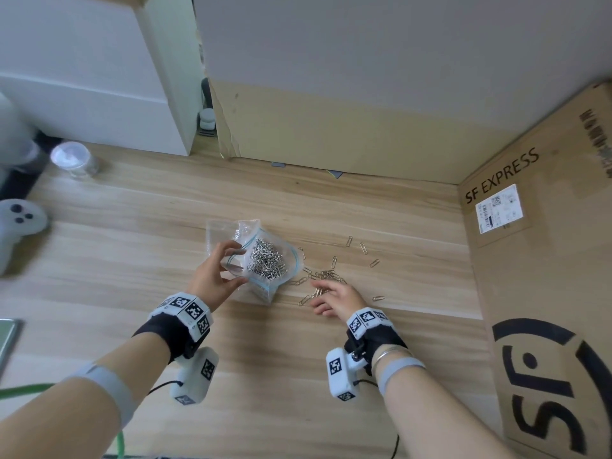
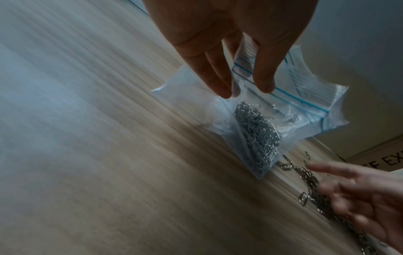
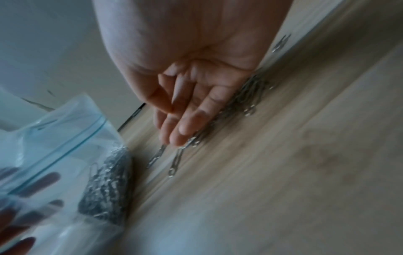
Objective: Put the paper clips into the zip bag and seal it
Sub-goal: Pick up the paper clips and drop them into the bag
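A clear zip bag with a blue seal line stands on the wooden table, its mouth held open by my left hand. The thumb and fingers pinch the bag's rim. Inside lies a heap of silver paper clips. Loose paper clips lie scattered on the table right of the bag. My right hand is over them, fingers loosely extended and touching the pile; I see no clip pinched.
A large cardboard box marked SF EXPRESS walls in the right side. Another cardboard panel stands behind. A tape roll and a white game controller lie far left.
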Action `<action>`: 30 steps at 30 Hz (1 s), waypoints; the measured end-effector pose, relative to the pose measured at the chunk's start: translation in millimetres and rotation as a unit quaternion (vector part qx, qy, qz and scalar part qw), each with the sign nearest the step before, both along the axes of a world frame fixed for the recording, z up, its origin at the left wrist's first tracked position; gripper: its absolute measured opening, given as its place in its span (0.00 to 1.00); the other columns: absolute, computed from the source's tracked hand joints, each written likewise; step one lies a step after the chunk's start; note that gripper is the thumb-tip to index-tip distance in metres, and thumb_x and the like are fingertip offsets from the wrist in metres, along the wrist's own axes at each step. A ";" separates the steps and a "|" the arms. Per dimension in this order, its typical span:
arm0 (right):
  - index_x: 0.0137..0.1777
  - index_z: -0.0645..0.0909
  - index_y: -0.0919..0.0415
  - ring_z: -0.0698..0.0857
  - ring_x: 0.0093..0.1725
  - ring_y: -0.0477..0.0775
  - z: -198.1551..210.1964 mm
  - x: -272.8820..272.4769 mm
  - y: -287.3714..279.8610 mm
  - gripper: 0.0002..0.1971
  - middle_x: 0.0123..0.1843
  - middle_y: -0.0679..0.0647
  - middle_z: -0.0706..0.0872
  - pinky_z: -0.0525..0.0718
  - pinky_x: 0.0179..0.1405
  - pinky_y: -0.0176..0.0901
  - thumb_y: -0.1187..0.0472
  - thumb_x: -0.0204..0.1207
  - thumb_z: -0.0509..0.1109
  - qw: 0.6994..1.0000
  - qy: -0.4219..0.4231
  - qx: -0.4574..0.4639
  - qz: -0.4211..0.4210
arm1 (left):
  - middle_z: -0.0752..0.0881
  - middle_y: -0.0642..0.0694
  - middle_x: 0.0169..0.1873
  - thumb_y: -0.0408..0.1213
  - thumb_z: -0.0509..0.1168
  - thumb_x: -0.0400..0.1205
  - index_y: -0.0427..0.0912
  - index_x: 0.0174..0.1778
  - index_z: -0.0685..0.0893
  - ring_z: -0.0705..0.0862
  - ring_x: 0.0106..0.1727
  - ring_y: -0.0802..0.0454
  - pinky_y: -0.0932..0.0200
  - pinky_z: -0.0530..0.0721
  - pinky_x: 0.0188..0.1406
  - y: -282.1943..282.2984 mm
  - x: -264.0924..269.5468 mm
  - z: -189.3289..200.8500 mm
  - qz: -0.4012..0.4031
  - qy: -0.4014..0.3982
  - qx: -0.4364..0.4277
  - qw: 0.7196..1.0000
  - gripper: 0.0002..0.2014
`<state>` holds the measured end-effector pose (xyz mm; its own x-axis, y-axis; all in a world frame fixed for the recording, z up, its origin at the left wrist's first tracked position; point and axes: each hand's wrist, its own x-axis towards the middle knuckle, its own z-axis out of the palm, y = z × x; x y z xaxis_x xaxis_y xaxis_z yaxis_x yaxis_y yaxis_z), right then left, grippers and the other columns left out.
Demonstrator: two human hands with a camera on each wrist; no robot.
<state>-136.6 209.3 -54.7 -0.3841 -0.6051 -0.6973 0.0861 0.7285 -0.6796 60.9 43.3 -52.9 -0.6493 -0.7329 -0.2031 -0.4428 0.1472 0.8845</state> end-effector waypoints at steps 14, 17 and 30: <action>0.56 0.81 0.71 0.86 0.25 0.42 -15.1 10.7 -38.2 0.10 0.39 0.59 0.88 0.85 0.30 0.26 0.69 0.78 0.64 0.992 -0.025 -0.023 -0.123 | 0.82 0.56 0.55 0.27 0.74 0.69 0.67 0.52 0.66 0.84 0.47 0.49 0.50 0.86 0.46 -5.9 0.3 2.1 0.000 -0.024 0.003 1.000 0.32; 0.50 0.83 0.69 0.85 0.22 0.41 -12.6 -3.0 -33.4 0.08 0.33 0.55 0.86 0.84 0.27 0.26 0.69 0.77 0.64 0.993 0.001 -0.016 -0.121 | 0.82 0.55 0.57 0.27 0.74 0.69 0.69 0.51 0.66 0.84 0.46 0.49 0.58 0.84 0.42 -6.5 -0.9 2.0 -0.002 -0.024 0.003 1.000 0.33; 0.53 0.81 0.76 0.83 0.23 0.44 -3.9 -16.0 -79.8 0.16 0.33 0.56 0.84 0.81 0.22 0.25 0.63 0.82 0.58 0.993 -0.011 -0.016 -0.119 | 0.79 0.66 0.53 0.27 0.74 0.68 0.78 0.48 0.65 0.85 0.47 0.49 0.52 0.88 0.43 -8.5 -1.4 5.5 -0.010 -0.027 0.000 1.000 0.37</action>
<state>-152.6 129.5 -58.6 -0.5045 -0.5202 -0.6891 0.2679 0.6645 -0.6976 59.6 34.8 -47.4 -0.6514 -0.7200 -0.2394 -0.4877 0.1556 0.8590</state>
